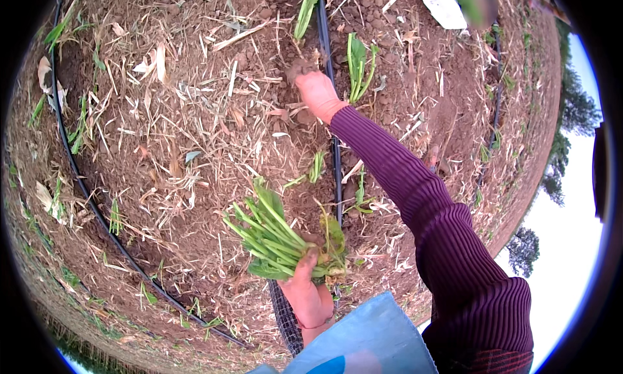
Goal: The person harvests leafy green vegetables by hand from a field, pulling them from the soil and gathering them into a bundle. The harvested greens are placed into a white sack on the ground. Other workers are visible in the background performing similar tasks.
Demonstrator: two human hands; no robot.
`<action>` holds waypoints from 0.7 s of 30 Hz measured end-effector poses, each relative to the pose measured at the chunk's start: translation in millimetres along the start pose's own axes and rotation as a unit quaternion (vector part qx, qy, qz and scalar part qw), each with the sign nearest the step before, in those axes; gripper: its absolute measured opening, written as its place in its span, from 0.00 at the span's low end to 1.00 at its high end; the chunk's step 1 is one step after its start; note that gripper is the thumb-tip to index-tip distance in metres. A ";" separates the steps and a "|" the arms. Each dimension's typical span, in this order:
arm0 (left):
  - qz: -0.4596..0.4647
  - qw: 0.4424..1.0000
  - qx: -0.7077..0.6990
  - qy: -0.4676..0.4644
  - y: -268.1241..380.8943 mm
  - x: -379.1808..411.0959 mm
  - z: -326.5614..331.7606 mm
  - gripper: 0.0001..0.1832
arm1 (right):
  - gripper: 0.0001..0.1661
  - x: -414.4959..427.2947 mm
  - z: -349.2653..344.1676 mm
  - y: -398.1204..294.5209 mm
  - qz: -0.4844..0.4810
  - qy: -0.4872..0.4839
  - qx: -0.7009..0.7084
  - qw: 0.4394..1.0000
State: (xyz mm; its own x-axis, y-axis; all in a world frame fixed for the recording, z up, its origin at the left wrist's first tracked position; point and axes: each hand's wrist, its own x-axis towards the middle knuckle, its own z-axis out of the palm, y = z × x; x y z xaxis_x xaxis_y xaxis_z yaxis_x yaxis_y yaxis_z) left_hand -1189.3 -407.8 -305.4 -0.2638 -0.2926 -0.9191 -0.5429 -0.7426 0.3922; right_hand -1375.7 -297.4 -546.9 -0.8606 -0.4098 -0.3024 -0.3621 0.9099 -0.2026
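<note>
My left hand [307, 290] grips a bunch of leafy greens [275, 242] around its base, thumb on top. The cut-short green stems fan out to the upper left, and a yellowing leaf hangs at the bunch's right side. Farther ahead, my right hand [319, 94] reaches down to the soil [263, 116], its fingers curled and smudged with earth beside a black drip hose [337, 174]. Its fingertips are hidden, so whether they hold anything is unclear. A leafy plant [307, 13] stands just beyond that hand, and another green plant [359, 67] grows right of the hose.
Dry straw and husks [160, 62] litter the ground. A second drip hose [80, 179] curves along the left; a third [495, 91] runs at the right. A white sheet or sack [442, 6] lies at the top right. Light-blue material [360, 340] covers the near foreground.
</note>
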 end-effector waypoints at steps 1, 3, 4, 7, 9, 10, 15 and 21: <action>0.003 1.000 0.005 0.003 0.4 0.4 0.0 0.16 | 0.09 2.9 0.8 1.6 0.015 0.012 0.008 1.000; 0.003 1.000 0.016 0.000 1.3 -1.2 4.9 0.16 | 0.08 9.5 -5.4 14.8 0.054 0.035 0.017 0.998; 0.001 1.000 0.008 0.003 1.4 -1.9 7.4 0.16 | 0.08 11.7 -4.9 22.1 0.056 0.059 0.017 0.997; 0.001 1.000 -0.001 0.009 4.2 -3.8 8.1 0.16 | 0.08 14.6 -5.0 10.8 0.113 0.056 0.065 0.990; -0.002 1.000 0.017 0.005 3.8 -2.8 -4.5 0.16 | 0.12 2.5 -0.7 -0.9 0.118 -0.011 0.100 0.988; 0.019 1.000 -0.025 -0.002 0.5 -1.2 -3.0 0.16 | 0.13 -15.3 -5.0 -3.6 0.123 0.016 0.108 0.986; -0.001 0.999 -0.021 0.029 -0.4 -4.5 1.8 0.17 | 0.11 -95.4 -20.7 45.2 0.298 0.207 0.274 0.891; -0.035 0.999 -0.023 0.026 -9.6 -4.6 -8.7 0.20 | 0.24 -86.6 7.8 103.7 0.449 0.142 0.319 0.823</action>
State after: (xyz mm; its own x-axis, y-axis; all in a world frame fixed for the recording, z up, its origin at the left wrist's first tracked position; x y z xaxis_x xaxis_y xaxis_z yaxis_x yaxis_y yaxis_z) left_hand -1175.9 -404.5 -305.3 -0.1839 -0.2688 -0.9455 -0.5205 -0.7894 0.3256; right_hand -1335.9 -168.1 -549.0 -0.7603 0.5225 -0.3859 0.6488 0.5814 -0.4909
